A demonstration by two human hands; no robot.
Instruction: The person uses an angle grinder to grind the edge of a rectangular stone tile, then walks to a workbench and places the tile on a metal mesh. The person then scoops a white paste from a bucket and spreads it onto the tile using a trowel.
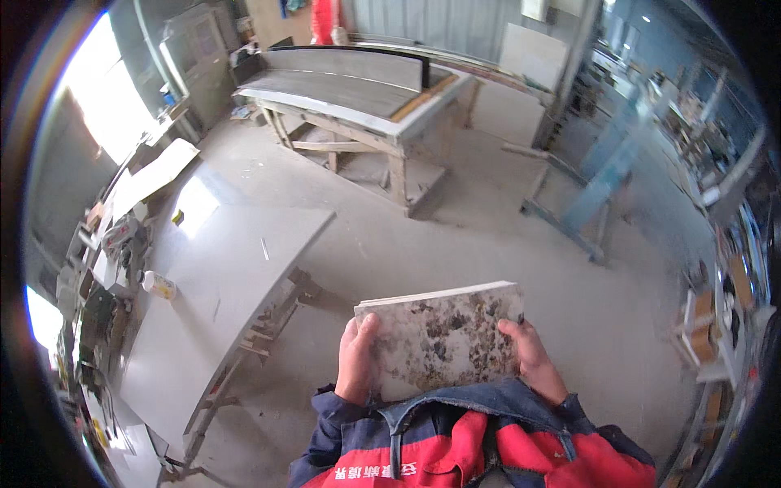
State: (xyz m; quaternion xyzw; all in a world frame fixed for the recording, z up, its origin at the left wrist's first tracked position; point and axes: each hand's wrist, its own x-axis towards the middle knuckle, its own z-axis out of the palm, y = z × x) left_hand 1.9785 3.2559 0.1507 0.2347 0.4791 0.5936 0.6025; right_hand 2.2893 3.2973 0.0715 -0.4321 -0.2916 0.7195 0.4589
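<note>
A stack of flat rectangular slabs (443, 337), white at the edges with a top face blotched in black and brown, is held level close in front of my body. My left hand (356, 354) grips its left side, thumb over the top face. On the opposite side my right hand (533, 358) clasps the edge in the same way, thumb on top. The fingers of both hands are mostly hidden beneath the stack. Its near edge meets the hem of my dark blue and red jacket (455, 439).
To the left stands a glossy grey worktable (236, 252) carrying a white bottle (159, 285). Farther off is a wooden-framed table (333, 93) with a grey sheet. A blue metal stand (606, 175) is at the right, near shelves (716, 333) of stacked material. The floor looks dusty.
</note>
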